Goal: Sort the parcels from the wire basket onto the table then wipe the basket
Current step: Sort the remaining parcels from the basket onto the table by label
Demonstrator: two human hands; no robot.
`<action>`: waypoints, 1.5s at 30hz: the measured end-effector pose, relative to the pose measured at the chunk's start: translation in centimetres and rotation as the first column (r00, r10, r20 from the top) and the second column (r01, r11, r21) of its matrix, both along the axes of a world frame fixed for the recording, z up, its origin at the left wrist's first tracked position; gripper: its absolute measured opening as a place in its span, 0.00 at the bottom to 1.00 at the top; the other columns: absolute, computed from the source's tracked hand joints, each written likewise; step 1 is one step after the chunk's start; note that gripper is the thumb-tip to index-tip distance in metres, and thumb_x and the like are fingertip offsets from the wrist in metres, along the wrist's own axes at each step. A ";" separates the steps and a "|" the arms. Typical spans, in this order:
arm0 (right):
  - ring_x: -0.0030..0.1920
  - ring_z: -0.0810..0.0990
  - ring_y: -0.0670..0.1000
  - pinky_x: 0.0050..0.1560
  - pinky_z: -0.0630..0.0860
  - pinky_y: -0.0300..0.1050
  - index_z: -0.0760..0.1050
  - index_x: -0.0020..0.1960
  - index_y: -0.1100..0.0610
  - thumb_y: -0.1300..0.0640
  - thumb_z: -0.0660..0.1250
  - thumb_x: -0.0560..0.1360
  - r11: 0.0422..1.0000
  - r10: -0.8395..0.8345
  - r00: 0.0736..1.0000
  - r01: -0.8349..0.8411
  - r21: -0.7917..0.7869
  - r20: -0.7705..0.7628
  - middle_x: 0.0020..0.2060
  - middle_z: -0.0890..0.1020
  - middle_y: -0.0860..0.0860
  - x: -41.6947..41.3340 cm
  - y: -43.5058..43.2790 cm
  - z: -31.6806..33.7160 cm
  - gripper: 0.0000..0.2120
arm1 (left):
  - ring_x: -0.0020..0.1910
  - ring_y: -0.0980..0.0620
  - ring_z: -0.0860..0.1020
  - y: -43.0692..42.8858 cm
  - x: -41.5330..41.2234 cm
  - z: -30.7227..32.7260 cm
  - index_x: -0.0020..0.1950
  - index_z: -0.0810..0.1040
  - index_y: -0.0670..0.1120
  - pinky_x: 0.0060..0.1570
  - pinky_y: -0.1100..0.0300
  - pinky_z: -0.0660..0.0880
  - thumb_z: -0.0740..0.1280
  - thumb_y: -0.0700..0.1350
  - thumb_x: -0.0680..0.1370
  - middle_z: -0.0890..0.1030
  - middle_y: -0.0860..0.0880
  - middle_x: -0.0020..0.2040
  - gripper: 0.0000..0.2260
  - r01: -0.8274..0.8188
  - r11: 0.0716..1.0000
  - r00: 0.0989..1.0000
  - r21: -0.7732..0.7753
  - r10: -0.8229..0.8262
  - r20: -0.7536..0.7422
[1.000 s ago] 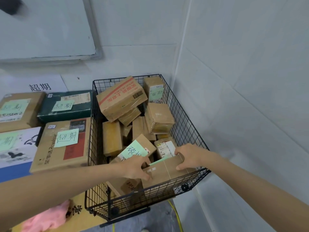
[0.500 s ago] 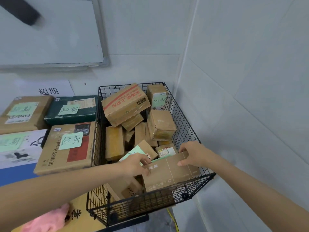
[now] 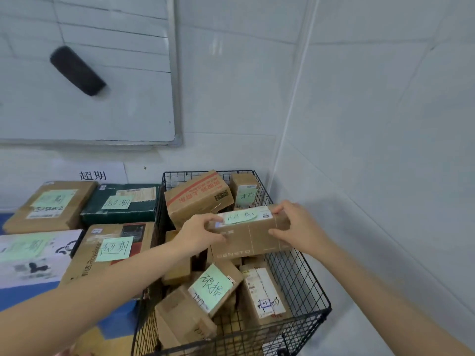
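The desk [image 3: 20, 296] sits left of the wire basket [image 3: 295, 273] and already carries labelled parcels, so that's your destination. The basket itself is well stocked, brown cartons jumbled at every angle. Above that jumble, over the basket's middle, you've got the held parcel [image 3: 253, 238]: a long brown carton, clear of the others, printed side toward you, lying roughly level. Your left grip [image 3: 198, 235] is clamped round its left end, and your right grip [image 3: 299, 227] is wrapped over its right end.

Best move from here, I reckon: hold it level, raise it enough to clear the basket's left rim, and swing it across with both ends supported. Read the green note [image 3: 239, 217] on its top face first. The writing is too smeared for me to read, but it should tell you which pile left of the basket it joins.
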State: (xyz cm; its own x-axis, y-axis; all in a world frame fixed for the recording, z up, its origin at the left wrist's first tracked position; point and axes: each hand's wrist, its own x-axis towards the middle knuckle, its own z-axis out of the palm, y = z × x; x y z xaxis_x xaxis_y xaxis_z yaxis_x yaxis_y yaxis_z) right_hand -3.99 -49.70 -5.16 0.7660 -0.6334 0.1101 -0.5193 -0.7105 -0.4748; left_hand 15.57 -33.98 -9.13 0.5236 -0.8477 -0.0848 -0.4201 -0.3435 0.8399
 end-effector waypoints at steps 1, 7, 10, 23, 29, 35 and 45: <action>0.58 0.72 0.45 0.50 0.70 0.36 0.69 0.57 0.49 0.54 0.74 0.73 1.000 -0.012 0.999 0.012 0.004 0.050 0.62 0.73 0.48 0.4 0.1 0.3 0.18 | 0.59 0.51 0.77 -0.1 0.2 0.6 0.66 0.76 0.52 0.47 0.66 0.75 0.75 0.42 0.73 0.77 0.49 0.66 0.22 -0.045 0.998 0.999 -0.050 0.046 0.014; 0.57 0.73 0.43 0.60 0.71 0.43 0.67 0.58 0.45 0.53 0.74 0.74 0.999 -0.019 0.960 0.005 0.051 0.280 0.59 0.76 0.42 2.7 0.8 2.0 0.18 | 0.59 0.55 0.76 0.0 1.3 4.3 0.71 0.72 0.51 0.49 0.68 0.72 0.75 0.39 0.73 0.78 0.55 0.62 0.28 -0.183 0.942 0.981 -0.282 0.195 0.016; 0.61 0.71 0.42 0.66 0.72 0.48 0.69 0.60 0.44 0.54 0.74 0.74 0.998 -0.003 0.922 -0.021 0.058 0.386 0.60 0.74 0.39 3.5 1.1 2.8 0.20 | 0.58 0.56 0.73 0.2 1.7 5.4 0.72 0.69 0.51 0.52 0.65 0.71 0.75 0.38 0.72 0.75 0.57 0.58 0.30 -0.224 0.913 0.971 -0.341 0.237 -0.001; 0.69 0.64 0.40 0.66 0.64 0.36 0.61 0.73 0.46 0.50 0.76 0.71 0.999 0.031 0.787 -0.013 -0.034 0.616 0.71 0.65 0.45 5.3 3.9 5.5 0.36 | 0.56 0.61 0.71 1.7 1.5 8.6 0.74 0.64 0.56 0.49 0.70 0.72 0.78 0.39 0.70 0.64 0.56 0.69 0.38 -0.229 0.771 0.961 -0.594 0.277 -0.012; 0.67 0.62 0.40 0.64 0.65 0.39 0.61 0.73 0.46 0.45 0.76 0.70 0.997 -0.007 0.751 0.059 -0.057 0.661 0.70 0.64 0.45 5.1 5.1 6.0 0.37 | 0.67 0.53 0.69 2.4 0.0 9.1 0.75 0.62 0.55 0.66 0.50 0.74 0.79 0.42 0.69 0.63 0.54 0.70 0.40 -0.214 0.733 0.954 -0.645 0.300 0.025; 0.67 0.65 0.44 0.59 0.70 0.40 0.61 0.73 0.47 0.44 0.76 0.69 0.992 -0.032 0.730 0.106 -0.066 0.683 0.70 0.64 0.47 4.7 6.7 5.8 0.38 | 0.68 0.52 0.70 4.2 -1.1 8.9 0.75 0.61 0.57 0.65 0.45 0.74 0.79 0.48 0.67 0.65 0.54 0.68 0.41 -0.253 0.691 0.932 -0.677 0.361 0.021; 0.68 0.65 0.45 0.60 0.64 0.33 0.65 0.71 0.48 0.49 0.76 0.71 0.997 0.074 0.771 -0.041 -0.066 0.633 0.69 0.65 0.47 5.7 12.1 4.6 0.33 | 0.60 0.65 0.72 12.0 -0.6 7.4 0.71 0.64 0.59 0.58 0.56 0.77 0.79 0.43 0.69 0.73 0.64 0.62 0.36 -0.366 0.686 0.880 -0.629 0.475 0.006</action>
